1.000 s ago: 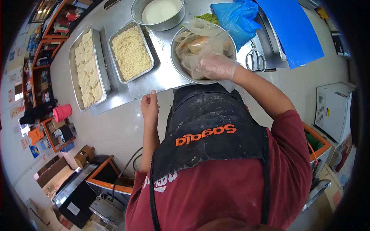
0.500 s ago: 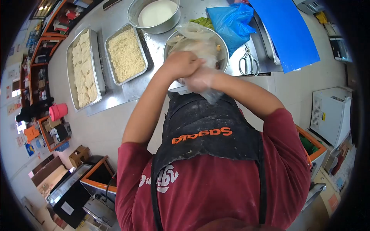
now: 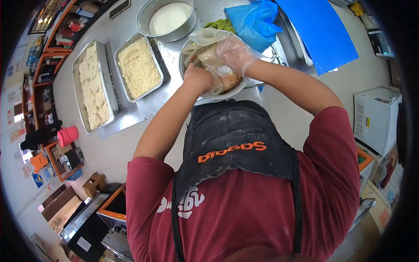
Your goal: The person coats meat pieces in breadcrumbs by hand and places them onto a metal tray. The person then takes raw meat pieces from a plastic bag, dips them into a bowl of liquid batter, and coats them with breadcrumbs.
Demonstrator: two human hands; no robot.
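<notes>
A metal bowl [image 3: 182, 65] sits at the table's front edge, with a clear plastic bag [image 3: 208, 36] of brownish food lying inside it. Bare and closed, my left hand [image 3: 198, 78] grips the bag at the bowl's left side. My right hand [image 3: 238, 54] wears a thin clear plastic glove and reaches over the bag from the right. Its fingertips are lost in the layers of plastic, so their grip cannot be made out. Pale brown, wet-looking pieces [image 3: 229, 81] show through the bag near the front rim.
Left of the bowl are a tray of crumbly coating [image 3: 139, 67] and a tray of coated pieces [image 3: 92, 83]. Behind stands a round pan of white powder [image 3: 170, 19]. A blue plastic bag [image 3: 253, 26], scissors [image 3: 276, 56] and a blue board [image 3: 321, 35] lie to the right.
My hands were together at the right wrist, by the glove's cuff. Now they are apart: the left has moved to the bag's left side, the gloved right forward over the bag.
</notes>
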